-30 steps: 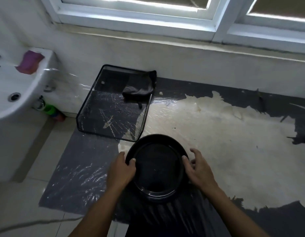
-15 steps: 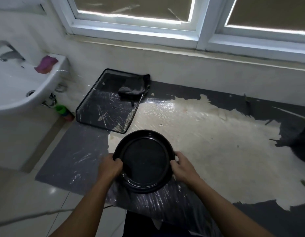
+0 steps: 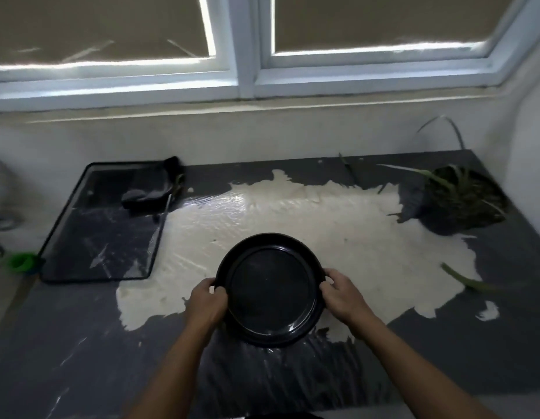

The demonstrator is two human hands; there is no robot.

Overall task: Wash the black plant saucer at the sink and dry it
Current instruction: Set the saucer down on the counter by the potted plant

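Over the floor sheet's [image 3: 81, 343] near edge, the saucer [image 3: 270, 290] was held level, its opposite rims gripped by the left hand [image 3: 206, 303] and right hand [image 3: 343, 297].

Both hands hold the black saucer [image 3: 270, 290] by its rim, the left hand [image 3: 206, 300] gripping at nine o'clock and the right hand [image 3: 341, 293] at three o'clock. From the saucer, a black mesh tray [image 3: 81, 243] lies at ten o'clock with a dark cloth [image 3: 148, 196] in its far corner, and a potted plant [image 3: 462, 201] sits at two o'clock. A pale patch [image 3: 338, 231] spreads over the grey floor sheet [image 3: 66, 343], with the window [image 3: 247, 55] at twelve o'clock
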